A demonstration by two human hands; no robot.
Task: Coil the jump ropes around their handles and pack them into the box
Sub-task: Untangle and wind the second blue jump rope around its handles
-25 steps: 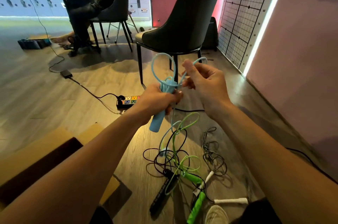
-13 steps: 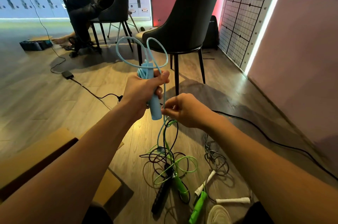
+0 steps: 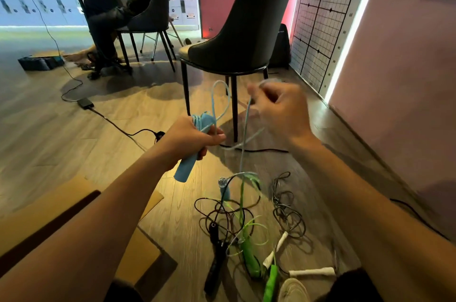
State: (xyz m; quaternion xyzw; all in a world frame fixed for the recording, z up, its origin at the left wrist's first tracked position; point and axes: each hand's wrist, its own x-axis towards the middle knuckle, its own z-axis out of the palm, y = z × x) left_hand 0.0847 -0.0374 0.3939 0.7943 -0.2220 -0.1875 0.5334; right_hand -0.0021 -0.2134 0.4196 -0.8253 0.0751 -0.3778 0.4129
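My left hand (image 3: 195, 137) grips a light blue jump rope handle (image 3: 185, 168), with several turns of blue cord (image 3: 223, 104) wound at its top. My right hand (image 3: 281, 109), blurred and raised to the right, pinches the same blue cord, which runs down to a second blue handle (image 3: 224, 189) on the floor. Below lie tangled ropes: a black handle (image 3: 216, 256) with black cord, green handles (image 3: 250, 258) with green cord, white handles (image 3: 312, 272) with a grey cord (image 3: 287, 212). The open cardboard box (image 3: 61, 205) sits at lower left under my left forearm.
A dark chair (image 3: 237, 37) stands just beyond my hands. A black cable (image 3: 118, 126) and power adapter cross the wooden floor at left. A person sits on another chair (image 3: 148, 17) at a desk far left. A pink wall (image 3: 407, 79) runs along the right.
My right hand rose from below the blue handle up and to the right, pulling the blue cord around. The left hand tilted the handle and moved slightly lower.
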